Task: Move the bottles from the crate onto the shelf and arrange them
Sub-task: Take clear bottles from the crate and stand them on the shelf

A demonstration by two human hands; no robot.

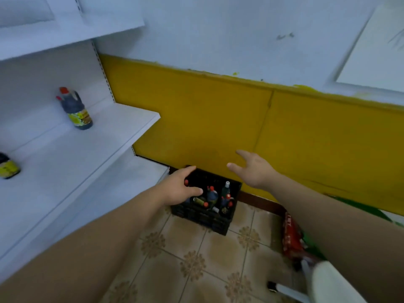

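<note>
Black plastic crate [203,217]: stands on the beige patterned floor tiles [196,259], against the yellow wall panel [218,119], just beside the foot of the shelving.
Bottles in the crate [212,196]: several dark bottles with red caps, packed close, some upright, some tilted; blur hides their labels.
Pale-capped bottle [226,189]: taller, upright at the crate's right side.
White metal shelf [65,154]: its middle board carries 2 bottles, well apart.
Dark handled bottle [75,109]: red cap, yellow label, upright near the back of the board.
Edge bottle [7,166]: dark with a yellow label, cut off by the left border.
Left hand [179,189]: over the crate's left rear corner, fingers loosely extended, thumb out, holding nothing; contact with the rim cannot be told.
Right hand [251,169]: before the yellow panel, above the crate's right side, fingers spread wide, empty.
</note>
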